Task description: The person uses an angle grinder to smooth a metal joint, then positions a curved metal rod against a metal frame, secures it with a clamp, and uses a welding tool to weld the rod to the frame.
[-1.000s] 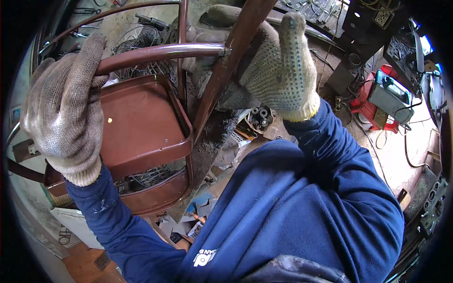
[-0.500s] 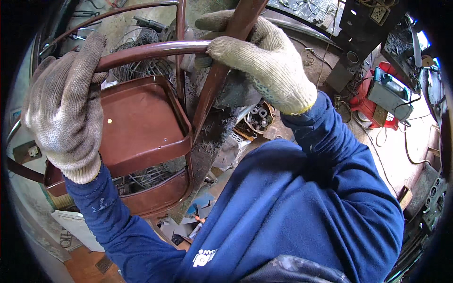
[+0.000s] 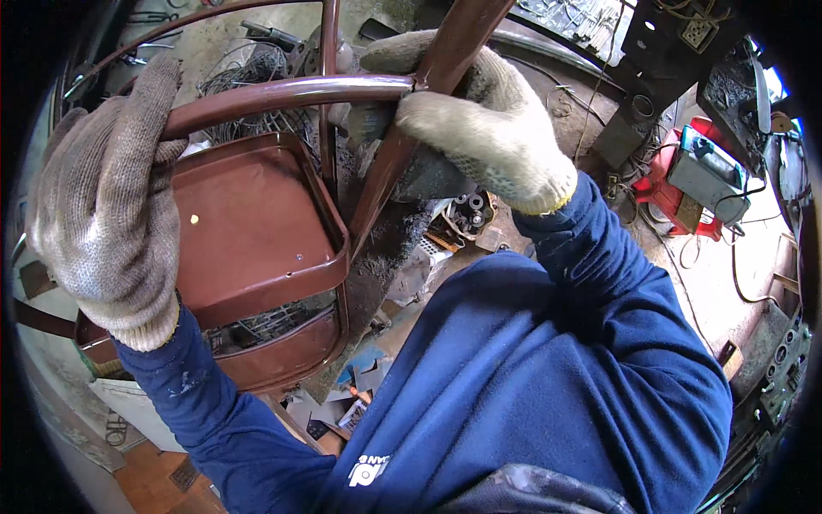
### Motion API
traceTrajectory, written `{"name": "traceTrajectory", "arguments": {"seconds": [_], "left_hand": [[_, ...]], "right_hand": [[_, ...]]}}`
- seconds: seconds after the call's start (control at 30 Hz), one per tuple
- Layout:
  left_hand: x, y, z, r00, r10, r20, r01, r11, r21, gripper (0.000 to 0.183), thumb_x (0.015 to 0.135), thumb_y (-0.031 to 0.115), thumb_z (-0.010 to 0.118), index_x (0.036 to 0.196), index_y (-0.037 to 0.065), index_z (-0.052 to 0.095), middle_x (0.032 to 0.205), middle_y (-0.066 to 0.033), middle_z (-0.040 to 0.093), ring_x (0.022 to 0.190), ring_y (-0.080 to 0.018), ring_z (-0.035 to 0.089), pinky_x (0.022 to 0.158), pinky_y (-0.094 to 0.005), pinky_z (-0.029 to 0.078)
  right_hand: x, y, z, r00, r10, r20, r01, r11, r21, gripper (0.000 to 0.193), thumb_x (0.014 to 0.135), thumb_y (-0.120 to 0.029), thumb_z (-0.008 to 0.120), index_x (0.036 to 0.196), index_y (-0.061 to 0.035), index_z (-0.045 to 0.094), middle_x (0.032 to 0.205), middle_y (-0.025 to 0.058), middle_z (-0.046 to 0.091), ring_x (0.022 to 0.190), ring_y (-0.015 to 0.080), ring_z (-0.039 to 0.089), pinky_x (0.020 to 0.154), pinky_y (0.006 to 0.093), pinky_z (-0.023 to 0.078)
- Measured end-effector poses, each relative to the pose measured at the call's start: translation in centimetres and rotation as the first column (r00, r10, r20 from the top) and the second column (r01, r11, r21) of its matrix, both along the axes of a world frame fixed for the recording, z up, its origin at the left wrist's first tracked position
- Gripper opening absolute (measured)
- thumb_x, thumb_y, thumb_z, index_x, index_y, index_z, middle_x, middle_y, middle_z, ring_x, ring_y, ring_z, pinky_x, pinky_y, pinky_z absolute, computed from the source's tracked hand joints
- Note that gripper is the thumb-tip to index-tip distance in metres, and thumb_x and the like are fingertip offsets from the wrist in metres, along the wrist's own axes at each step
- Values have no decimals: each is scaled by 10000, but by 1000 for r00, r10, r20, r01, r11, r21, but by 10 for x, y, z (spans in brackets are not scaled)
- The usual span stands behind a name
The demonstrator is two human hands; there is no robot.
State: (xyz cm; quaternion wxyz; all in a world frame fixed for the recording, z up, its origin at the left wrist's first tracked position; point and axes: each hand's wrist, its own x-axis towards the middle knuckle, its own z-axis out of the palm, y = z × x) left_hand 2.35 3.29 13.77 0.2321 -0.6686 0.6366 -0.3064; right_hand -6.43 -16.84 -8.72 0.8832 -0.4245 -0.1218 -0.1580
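Note:
Both my hands wear knitted work gloves and are on a brown painted metal frame. My left hand [image 3: 111, 201], in a dirty grey-brown glove, wraps the left end of a curved tube [image 3: 291, 92]; its index finger points upward. My right hand [image 3: 501, 124], in a paler glove, grips the slanting upright [image 3: 460, 43] where the tube meets it. Its thumb lies across the upright just below the joint, and its other fingers pass behind. Below the tube sits a shallow brown tray-like panel [image 3: 257, 227] with a raised rim and a small yellow spot.
Tangled wire [image 3: 248, 73] lies behind the frame. A tin of round metal parts [image 3: 471, 214] stands near my knee, among scraps. On the right are a grey box-shaped device [image 3: 711, 176] on a red stand [image 3: 659, 184], loose cables and dark machinery [image 3: 638, 64].
My right thumb has slid off the tube's end onto the upright, so the joint now shows. My left hand has shifted slightly left along with the view.

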Motion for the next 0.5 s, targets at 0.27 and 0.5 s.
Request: {"name": "traceTrajectory", "arguments": {"seconds": [0.27, 0.5], "left_hand": [[-2, -6, -1, 997, -68, 25, 69, 998, -6, 621, 587, -4, 709, 1196, 118, 713, 973, -108, 703, 897, -280, 679, 866, -425, 545], [-6, -8, 2, 997, -40, 71, 38, 999, 27, 634, 587, -13, 685, 1205, 124, 708, 948, -96, 696, 870, -274, 673, 867, -433, 544]], "right_hand": [[1, 2, 4, 997, -54, -57, 45, 986, -159, 391, 852, -212, 781, 1176, -49, 634, 1035, 56, 683, 980, 136, 630, 879, 308, 517], [-2, 5, 7, 995, -53, -84, 44, 994, -104, 388, 863, -231, 768, 1177, -52, 628, 1037, 59, 680, 974, 139, 630, 866, 316, 519]]}}
